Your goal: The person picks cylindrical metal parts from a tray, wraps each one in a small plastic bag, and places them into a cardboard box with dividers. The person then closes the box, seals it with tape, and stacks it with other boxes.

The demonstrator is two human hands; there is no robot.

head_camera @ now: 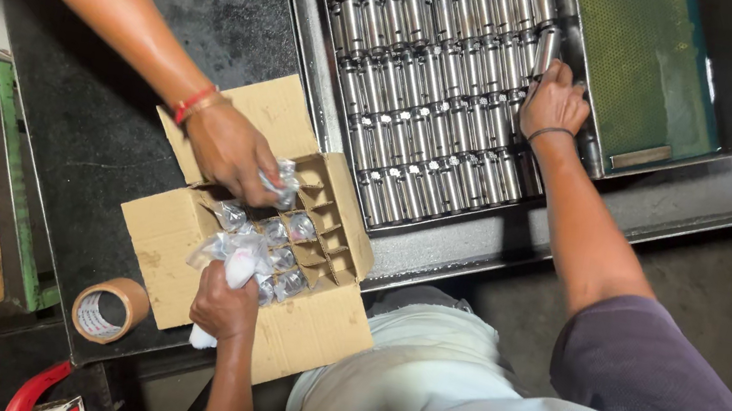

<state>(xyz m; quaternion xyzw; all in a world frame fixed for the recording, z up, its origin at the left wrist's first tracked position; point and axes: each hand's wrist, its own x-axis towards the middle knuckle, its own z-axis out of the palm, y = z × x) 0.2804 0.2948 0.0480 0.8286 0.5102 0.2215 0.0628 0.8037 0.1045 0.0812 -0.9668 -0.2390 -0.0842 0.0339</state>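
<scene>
L hand point(225, 307) grips white cloth point(236, 269) over divided carton point(183, 265); R hand point(552, 103) grips metal cylinder point(547, 49) in far tray point(325, 93); co-worker's hand point(232, 153) bagging part.

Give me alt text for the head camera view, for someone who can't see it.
A person's right hand grips a metal cylinder in a tray packed with rows of them, while the left hand holds crumpled plastic bags over a divided cardboard box. A co-worker's hand holds a bagged part over a cell; a tape roll lies beside.
</scene>
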